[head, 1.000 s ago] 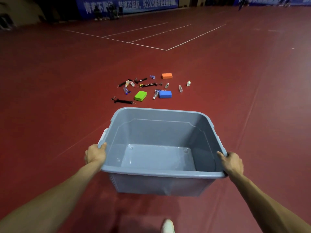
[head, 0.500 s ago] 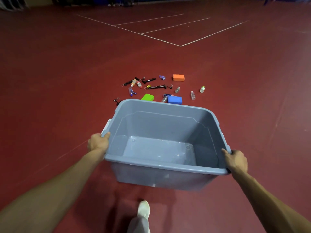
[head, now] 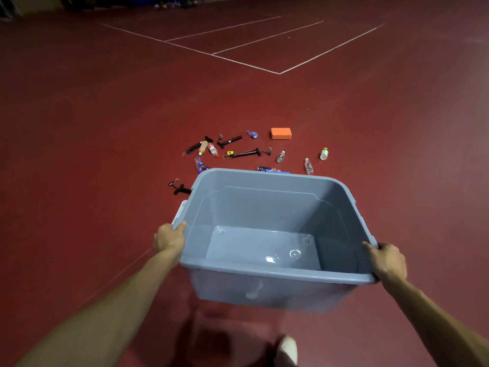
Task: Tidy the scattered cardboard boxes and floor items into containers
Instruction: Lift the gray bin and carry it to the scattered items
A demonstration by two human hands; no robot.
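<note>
I hold an empty grey plastic tub above the red floor, tilted a little toward me. My left hand grips its left rim and my right hand grips its right rim. Beyond the tub's far edge lie scattered floor items: an orange block, several small bottles such as a clear one and a green-capped one, and black hand pumps. The tub hides the green and blue blocks; only a sliver of blue shows at its far rim.
White court lines cross the red sports floor farther off. A black pump lies just left of the tub's far corner. My white shoe shows at the bottom edge.
I have walked forward with the tub. The scattered items are nearer, and the tub's far rim now covers the green and blue blocks.
</note>
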